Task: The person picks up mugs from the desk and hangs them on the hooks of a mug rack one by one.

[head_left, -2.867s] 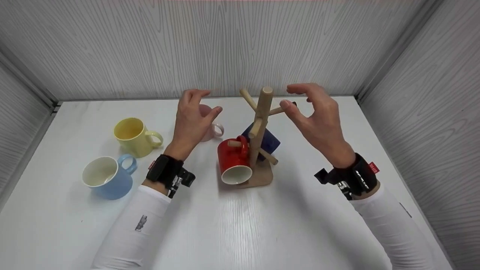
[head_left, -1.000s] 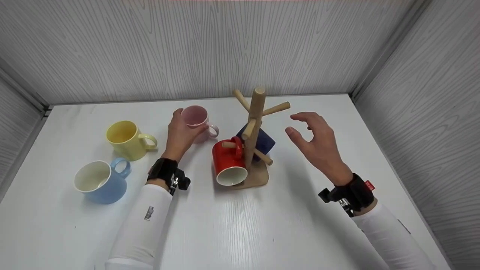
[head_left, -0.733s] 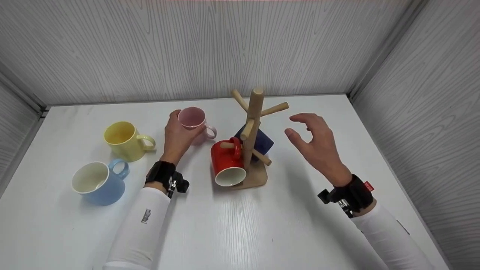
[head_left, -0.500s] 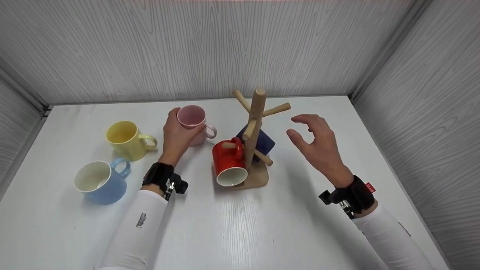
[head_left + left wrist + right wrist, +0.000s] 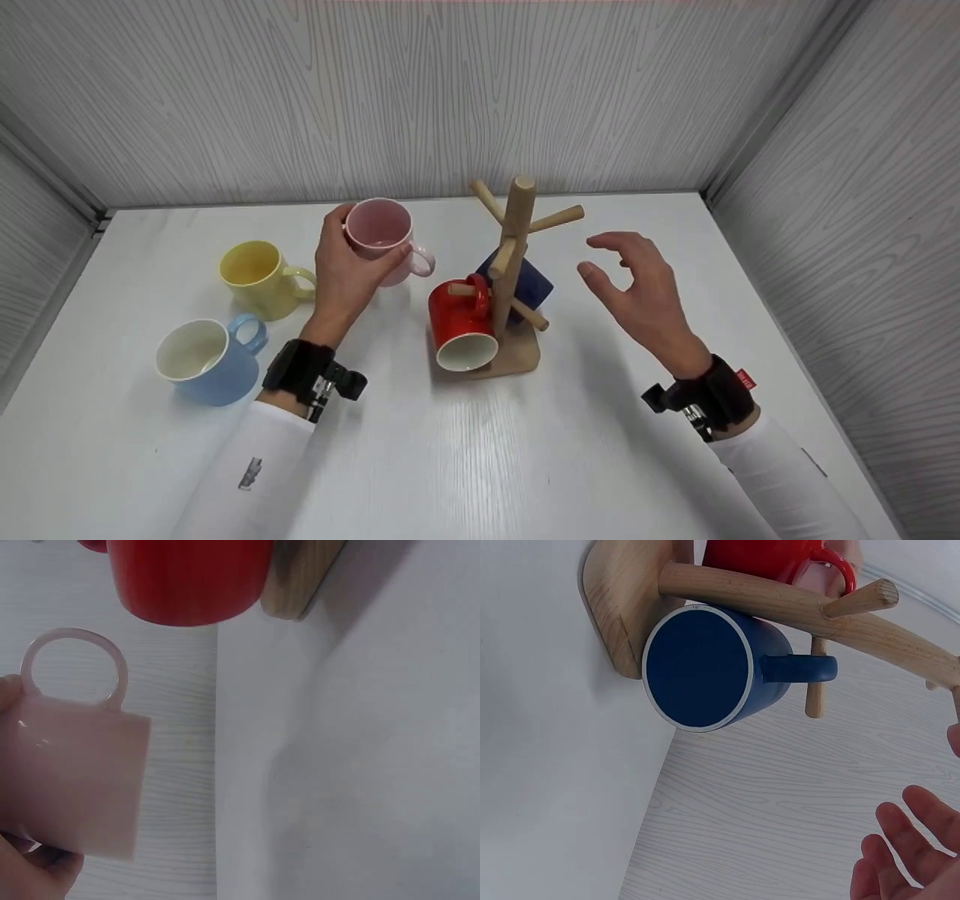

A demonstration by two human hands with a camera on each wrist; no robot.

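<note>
Pink mug [image 5: 379,238] gripped in left hand [image 5: 341,274], fingers and thumb wrapped round its body, opening up, handle pointing toward wooden mug tree [image 5: 514,259]. Held above white table [image 5: 480,450], just left of the tree. Right hand [image 5: 637,296] hovering on the tree's far side, fingers loosely spread, holding nothing. 2 mugs hanging on the tree: red mug [image 5: 461,326] on a low peg, opening toward the camera, dark blue mug [image 5: 705,667] behind. Yellow mug [image 5: 259,277] and light blue mug [image 5: 206,360] standing upright to the left.

the wooden stand [image 5: 513,247] hides most of the navy mug [image 5: 534,283].
</note>
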